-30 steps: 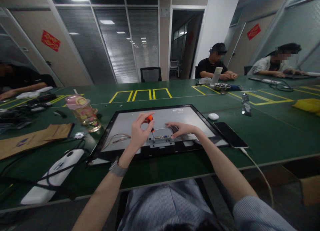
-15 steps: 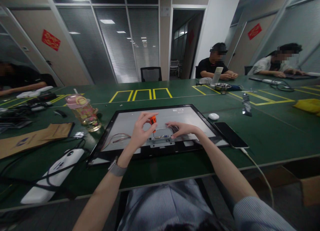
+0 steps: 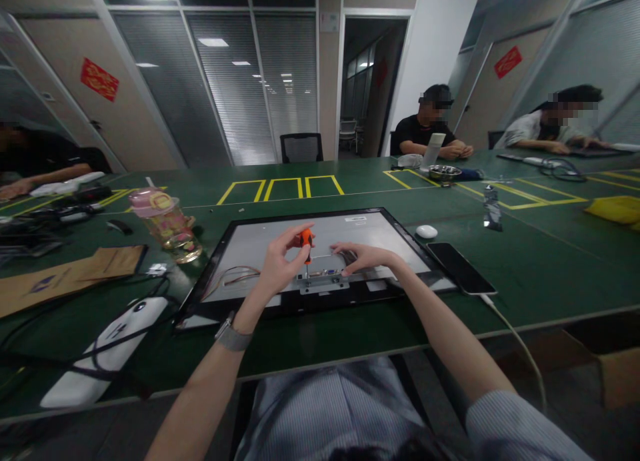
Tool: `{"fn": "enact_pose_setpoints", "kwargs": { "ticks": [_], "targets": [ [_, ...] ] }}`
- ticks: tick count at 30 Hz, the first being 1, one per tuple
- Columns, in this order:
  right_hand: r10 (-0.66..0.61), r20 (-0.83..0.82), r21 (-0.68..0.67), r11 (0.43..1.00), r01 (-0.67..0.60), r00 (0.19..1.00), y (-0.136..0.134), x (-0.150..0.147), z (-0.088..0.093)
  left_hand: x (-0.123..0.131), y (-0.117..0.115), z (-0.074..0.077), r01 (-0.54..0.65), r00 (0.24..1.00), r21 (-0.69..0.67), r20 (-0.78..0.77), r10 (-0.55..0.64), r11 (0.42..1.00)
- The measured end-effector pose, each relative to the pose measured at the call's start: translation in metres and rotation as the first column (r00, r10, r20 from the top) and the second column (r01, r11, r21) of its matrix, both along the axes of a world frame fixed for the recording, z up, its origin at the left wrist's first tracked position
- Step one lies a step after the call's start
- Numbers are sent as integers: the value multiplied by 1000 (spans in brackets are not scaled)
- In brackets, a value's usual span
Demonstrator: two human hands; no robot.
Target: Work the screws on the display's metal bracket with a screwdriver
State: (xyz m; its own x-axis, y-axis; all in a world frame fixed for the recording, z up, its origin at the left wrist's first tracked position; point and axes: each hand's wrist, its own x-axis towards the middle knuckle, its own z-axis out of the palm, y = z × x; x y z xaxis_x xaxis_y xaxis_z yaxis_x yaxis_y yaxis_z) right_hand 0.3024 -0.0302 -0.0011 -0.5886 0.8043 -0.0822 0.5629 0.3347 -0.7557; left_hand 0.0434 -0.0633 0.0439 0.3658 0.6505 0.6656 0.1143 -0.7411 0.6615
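Observation:
An orange and black screwdriver (image 3: 307,238) stands nearly upright in my left hand (image 3: 283,260), pinched between thumb and fingers. Its tip meets the left end of a metal bracket (image 3: 325,282) with a row of ports. My right hand (image 3: 367,258) grips the bracket's right end, thumb at the front and fingers curved over behind it. Under both hands lies a display panel (image 3: 250,238) with a black frame, its grey back facing up. Thin wires (image 3: 235,272) run across the panel's left part. The screw under the tip is too small to make out.
Right of the panel lie a phone (image 3: 460,266) on a cable and a white case (image 3: 427,232). On the left stand a pink-lidded bottle (image 3: 167,224), a cardboard piece (image 3: 75,278) and a white device (image 3: 107,354) with black straps. Other people sit across the table.
My left fingers have shifted slightly around the screwdriver handle, which stays upright at the same spot. My right hand has hardly moved.

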Motion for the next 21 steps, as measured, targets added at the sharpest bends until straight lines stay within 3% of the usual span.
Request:
{"fn": "enact_pose_setpoints", "kwargs": {
  "ticks": [5,10,16,21],
  "targets": [
    [-1,10,-3,1000,1,1000,-1,-1,3,1,2,-2,-121,993,99,19,120,988],
    [-6,9,-14,1000,6,1000,-2,-1,4,1,1,-3,-19,1000,34,7,18,999],
    [-8,12,-12,1000,8,1000,-2,-1,3,1,1,-2,-157,987,133,36,154,979],
    [-8,0,-21,1000,8,1000,-3,-2,5,1,1,-2,-53,999,67,4,53,996]
  ]
}}
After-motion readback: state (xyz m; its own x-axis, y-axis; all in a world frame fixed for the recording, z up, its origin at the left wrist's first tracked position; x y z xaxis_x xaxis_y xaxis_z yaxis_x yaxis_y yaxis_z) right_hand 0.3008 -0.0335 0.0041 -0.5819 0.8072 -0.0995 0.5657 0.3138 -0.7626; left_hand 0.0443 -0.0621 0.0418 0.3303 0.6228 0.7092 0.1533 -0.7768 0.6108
